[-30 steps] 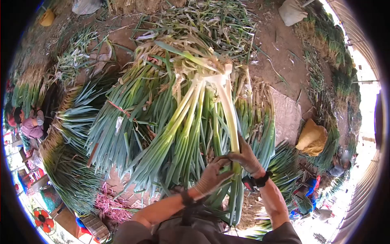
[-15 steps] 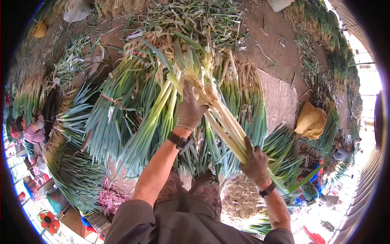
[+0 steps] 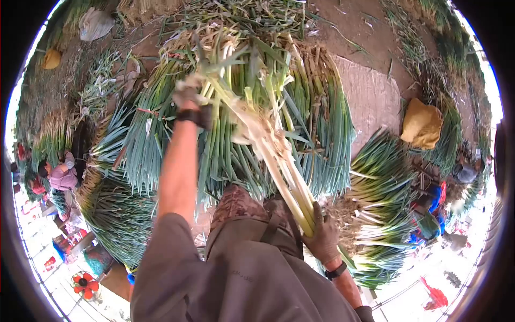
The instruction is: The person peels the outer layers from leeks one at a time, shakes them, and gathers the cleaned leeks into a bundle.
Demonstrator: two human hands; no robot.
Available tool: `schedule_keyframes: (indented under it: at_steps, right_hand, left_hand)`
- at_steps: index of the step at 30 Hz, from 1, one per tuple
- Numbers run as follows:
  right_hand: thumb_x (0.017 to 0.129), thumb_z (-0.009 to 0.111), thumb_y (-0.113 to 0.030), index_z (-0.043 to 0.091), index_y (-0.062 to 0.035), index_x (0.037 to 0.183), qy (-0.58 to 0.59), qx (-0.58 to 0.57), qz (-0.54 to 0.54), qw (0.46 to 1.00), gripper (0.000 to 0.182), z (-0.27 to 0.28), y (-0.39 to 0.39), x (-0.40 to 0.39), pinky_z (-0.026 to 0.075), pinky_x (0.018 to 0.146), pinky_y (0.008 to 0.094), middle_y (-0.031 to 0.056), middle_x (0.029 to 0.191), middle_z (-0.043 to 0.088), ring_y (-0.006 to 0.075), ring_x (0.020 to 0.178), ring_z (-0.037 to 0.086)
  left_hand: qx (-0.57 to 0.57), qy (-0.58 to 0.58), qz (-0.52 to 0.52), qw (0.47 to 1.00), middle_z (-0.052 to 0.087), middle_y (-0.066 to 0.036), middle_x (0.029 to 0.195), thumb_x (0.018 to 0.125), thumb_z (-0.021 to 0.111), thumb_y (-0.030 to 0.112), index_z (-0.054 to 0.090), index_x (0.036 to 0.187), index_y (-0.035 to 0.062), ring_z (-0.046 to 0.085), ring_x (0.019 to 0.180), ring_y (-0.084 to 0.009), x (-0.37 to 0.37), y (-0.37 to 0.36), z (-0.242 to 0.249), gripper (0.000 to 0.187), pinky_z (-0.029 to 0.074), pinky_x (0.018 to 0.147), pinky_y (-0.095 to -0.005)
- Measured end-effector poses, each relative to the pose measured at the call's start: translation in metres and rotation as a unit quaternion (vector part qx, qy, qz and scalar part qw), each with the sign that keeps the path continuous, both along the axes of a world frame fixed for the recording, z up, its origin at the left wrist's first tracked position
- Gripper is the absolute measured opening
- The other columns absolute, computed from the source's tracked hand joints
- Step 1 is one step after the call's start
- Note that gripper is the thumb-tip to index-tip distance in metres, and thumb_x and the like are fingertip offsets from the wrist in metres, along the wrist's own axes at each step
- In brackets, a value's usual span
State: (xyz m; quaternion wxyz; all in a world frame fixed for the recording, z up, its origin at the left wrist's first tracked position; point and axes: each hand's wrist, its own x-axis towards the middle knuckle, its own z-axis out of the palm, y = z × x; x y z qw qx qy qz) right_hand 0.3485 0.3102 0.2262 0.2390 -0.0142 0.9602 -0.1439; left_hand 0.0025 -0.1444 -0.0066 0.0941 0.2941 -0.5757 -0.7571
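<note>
Pale stalks of green onions (image 3: 284,174) slant across the middle of the view, roots toward the upper left. Near their green end, my gloved right hand (image 3: 323,236) is wrapped round them. My gloved left hand (image 3: 188,91) is at the upper left, smeared by motion, beside a stripped leaf at the root end; its fingers cannot be made out. Beneath both hands lies a wide pile of green onions (image 3: 225,155), roots away from me and green leaves toward me.
More onions lie in a heap (image 3: 381,198) at the right and a heap (image 3: 120,214) at the lower left. A yellow sack (image 3: 422,123) sits at the right, a pale sack (image 3: 95,24) at the upper left. A person (image 3: 61,173) is at the far left.
My left hand has moved up and left, off the stalks' root end. My right hand has come down and slightly left with the stalks. The view has shifted.
</note>
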Motion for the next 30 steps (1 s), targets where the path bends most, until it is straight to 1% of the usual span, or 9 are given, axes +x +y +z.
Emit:
schedule_keyframes:
  at_steps: [2, 5, 6, 8, 10, 13, 17, 21, 30]
  right_hand:
    - [0.076, 0.085, -0.039, 0.030, -0.0182, 0.161, 0.001, 0.007, -0.017, 1.000, 0.103, -0.005, 0.025, 0.027, 0.052, 0.066, 0.0495, 0.0223, 0.100, 0.058, 0.0395, 0.078, 0.064]
    - [0.079, 0.083, -0.038, 0.031, -0.0207, 0.159, -0.018, 0.054, -0.001, 0.998, 0.098, -0.008, 0.038, 0.025, 0.052, 0.072, 0.0475, 0.0227, 0.099, 0.059, 0.0383, 0.082, 0.064]
    - [0.078, 0.083, -0.036, 0.032, -0.0218, 0.159, -0.093, 0.081, -0.017, 0.992, 0.098, -0.001, 0.034, 0.013, 0.052, 0.074, 0.0483, 0.0229, 0.100, 0.058, 0.0380, 0.085, 0.064]
    - [0.070, 0.084, -0.028, 0.032, -0.0201, 0.158, 0.031, 0.088, 0.036, 0.995, 0.102, -0.013, 0.049, 0.024, 0.053, 0.065, 0.0493, 0.0234, 0.099, 0.059, 0.0398, 0.077, 0.064]
    - [0.067, 0.082, -0.023, 0.032, -0.0208, 0.158, 0.055, 0.085, 0.046, 0.994, 0.104, -0.003, 0.056, 0.028, 0.054, 0.065, 0.0496, 0.0230, 0.099, 0.059, 0.0393, 0.076, 0.064]
    - [0.062, 0.080, -0.018, 0.033, -0.0208, 0.158, 0.051, 0.083, 0.036, 0.995, 0.107, 0.009, 0.065, 0.040, 0.055, 0.067, 0.0504, 0.0225, 0.100, 0.059, 0.0393, 0.076, 0.064]
    - [0.061, 0.079, -0.017, 0.033, -0.0204, 0.158, 0.058, 0.072, 0.023, 0.995, 0.108, 0.011, 0.068, 0.050, 0.055, 0.068, 0.0509, 0.0230, 0.102, 0.058, 0.0399, 0.078, 0.065]
    - [0.067, 0.086, -0.030, 0.034, -0.0235, 0.159, 0.010, 0.064, -0.009, 0.998, 0.106, 0.013, 0.069, 0.055, 0.050, 0.078, 0.0515, 0.0225, 0.109, 0.058, 0.0388, 0.091, 0.063]
    - [0.060, 0.076, -0.016, 0.037, -0.0215, 0.157, 0.083, 0.063, 0.040, 0.994, 0.105, 0.011, 0.081, 0.060, 0.052, 0.070, 0.0508, 0.0223, 0.102, 0.057, 0.0407, 0.083, 0.064]
  left_hand:
    - [-0.183, 0.080, -0.174, 0.964, 0.073, -0.009, 0.087, 0.094, 0.064, 0.029, 0.070, 0.110, 0.0021, 0.072, 0.074, -0.0221, -0.001, 0.021, 0.105, 0.032, 0.062, 0.071, -0.0349]
    - [-0.455, 0.138, -0.447, 0.758, 0.073, -0.008, 0.076, 0.095, 0.065, 0.034, 0.070, 0.116, 0.0062, 0.072, 0.069, -0.0211, 0.028, 0.105, 0.160, 0.035, 0.060, 0.068, -0.0343]
    - [-0.527, 0.017, -0.509, 0.680, 0.072, -0.009, 0.075, 0.094, 0.066, 0.033, 0.070, 0.118, 0.0092, 0.071, 0.068, -0.0221, 0.054, 0.139, 0.165, 0.034, 0.059, 0.066, -0.0354]
    - [-0.502, 0.178, -0.555, 0.638, 0.066, -0.012, 0.068, 0.088, 0.073, 0.032, 0.066, 0.119, 0.0137, 0.069, 0.066, -0.0305, 0.119, 0.192, 0.162, 0.037, 0.056, 0.066, -0.0438]
    - [-0.518, 0.104, -0.600, 0.600, 0.067, -0.013, 0.070, 0.085, 0.077, 0.035, 0.066, 0.117, 0.0142, 0.069, 0.067, -0.0342, 0.166, 0.220, 0.167, 0.040, 0.055, 0.066, -0.0460]
    - [-0.505, 0.023, -0.589, 0.631, 0.071, -0.017, 0.081, 0.080, 0.081, 0.042, 0.066, 0.128, 0.0181, 0.071, 0.077, -0.0364, 0.194, 0.235, 0.150, 0.055, 0.055, 0.070, -0.0459]
    - [-0.482, 0.117, -0.477, 0.725, 0.069, -0.016, 0.072, 0.080, 0.080, 0.045, 0.070, 0.108, 0.0112, 0.069, 0.070, -0.0366, 0.217, 0.240, 0.135, 0.045, 0.051, 0.064, -0.0474]
    - [-0.470, 0.123, -0.510, 0.710, 0.068, -0.014, 0.072, 0.082, 0.078, 0.042, 0.071, 0.097, 0.0116, 0.068, 0.071, -0.0368, 0.219, 0.233, 0.137, 0.034, 0.051, 0.065, -0.0474]
    - [-0.454, 0.184, -0.668, 0.560, 0.069, -0.011, 0.077, 0.087, 0.074, 0.031, 0.075, 0.094, 0.0161, 0.068, 0.074, -0.0347, 0.197, 0.212, 0.136, 0.017, 0.052, 0.067, -0.0448]
